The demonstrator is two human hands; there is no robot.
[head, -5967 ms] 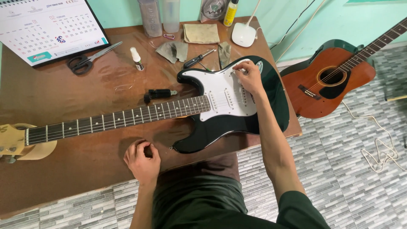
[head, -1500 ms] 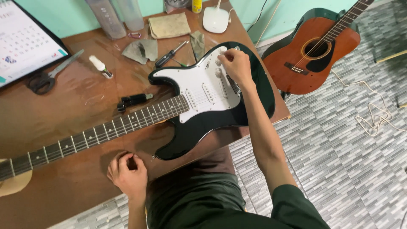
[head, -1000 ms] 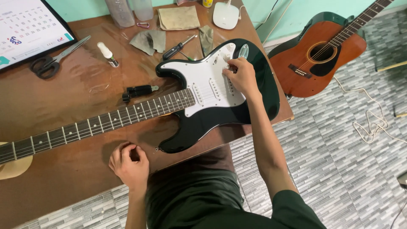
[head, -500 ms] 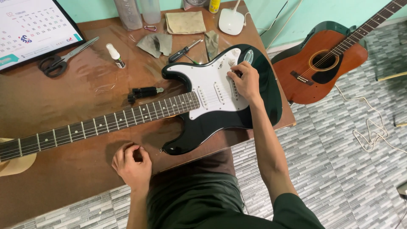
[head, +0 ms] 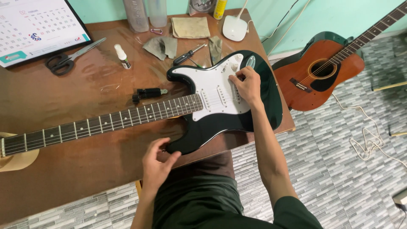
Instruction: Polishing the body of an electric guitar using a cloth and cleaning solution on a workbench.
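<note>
Under both hands, a black electric guitar [head: 237, 114] lies flat across the bench [head: 63, 169], strings up for access. Right hand [head: 246, 85] pinches at the bridge; left hand [head: 157, 163], fingers spread and empty, steadies the lower horn nearest the person.

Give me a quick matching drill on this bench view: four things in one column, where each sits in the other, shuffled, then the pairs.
Things:
1. right hand
2. left hand
3. scissors
4. acoustic guitar

Places:
A. on the floor, leaning against the wall right of the table
B. on the white pickguard of the electric guitar
C. on the table beside the calendar
D. at the near table edge, by the guitar body's lower horn

Pairs: 1-B, 2-D, 3-C, 4-A
</note>
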